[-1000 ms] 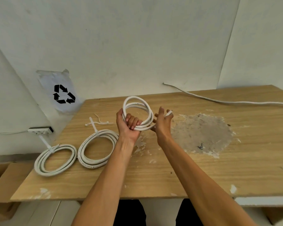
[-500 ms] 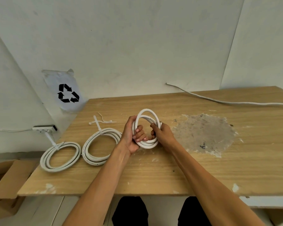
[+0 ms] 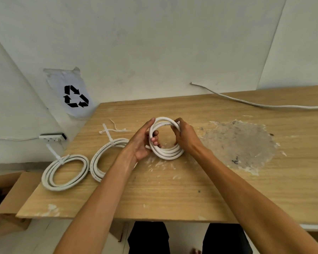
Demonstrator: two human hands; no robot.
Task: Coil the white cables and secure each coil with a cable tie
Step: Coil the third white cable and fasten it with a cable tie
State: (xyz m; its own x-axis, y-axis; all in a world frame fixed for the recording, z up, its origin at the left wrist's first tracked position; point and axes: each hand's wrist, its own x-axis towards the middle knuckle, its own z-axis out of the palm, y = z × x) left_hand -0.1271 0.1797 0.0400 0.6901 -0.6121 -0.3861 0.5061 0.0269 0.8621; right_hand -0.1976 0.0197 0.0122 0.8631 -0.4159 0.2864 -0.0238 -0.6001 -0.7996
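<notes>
Three white cable coils are on the table: a tied coil (image 3: pixel 65 172) at far left, a second tied coil (image 3: pixel 106 158) beside it, and an untied coil (image 3: pixel 168 153) held in the middle. One loose cable (image 3: pixel 264 105) lies at the far right. Two cable ties (image 3: pixel 108 133) secure coils; one spare tie (image 3: pixel 117 129) lies farther back. Two hands, the left hand (image 3: pixel 140 143) and the right hand (image 3: pixel 186 137), show.

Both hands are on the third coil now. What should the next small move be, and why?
Probably keep the left hand gripping the untied coil and free the right hand to fetch a loose cable tie: the two coils beside it already carry ties.
</notes>
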